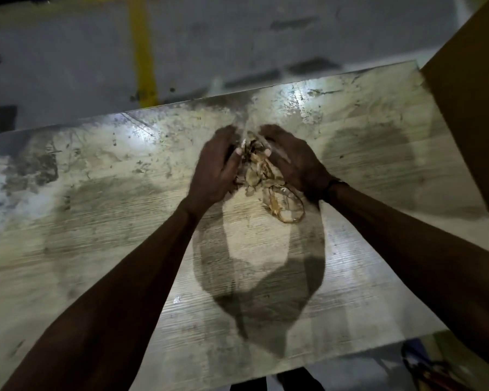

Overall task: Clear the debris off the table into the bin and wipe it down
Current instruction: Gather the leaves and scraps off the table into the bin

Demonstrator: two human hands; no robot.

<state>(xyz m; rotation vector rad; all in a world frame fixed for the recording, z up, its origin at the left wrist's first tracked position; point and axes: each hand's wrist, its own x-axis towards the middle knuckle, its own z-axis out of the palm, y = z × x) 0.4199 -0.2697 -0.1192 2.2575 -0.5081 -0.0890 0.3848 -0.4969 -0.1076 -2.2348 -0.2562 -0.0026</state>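
A pile of dry, tan debris (261,176), shavings and curled strips, lies near the middle of the pale, stained table (96,221). My left hand (213,167) cups the pile from the left, fingers curled around its edge. From the right, my right hand (292,160) closes in on the same pile, fingers bent over its top. A looped strip of the debris (288,213) trails out toward me below my right wrist. Motion blur hides the fingertips.
A brown cardboard box (469,108) stands against the table's right end. Beyond the far edge is a grey floor with a yellow line (144,52). Dirt specks and smears cover the table's far left part (40,165). No bin or cloth is in view.
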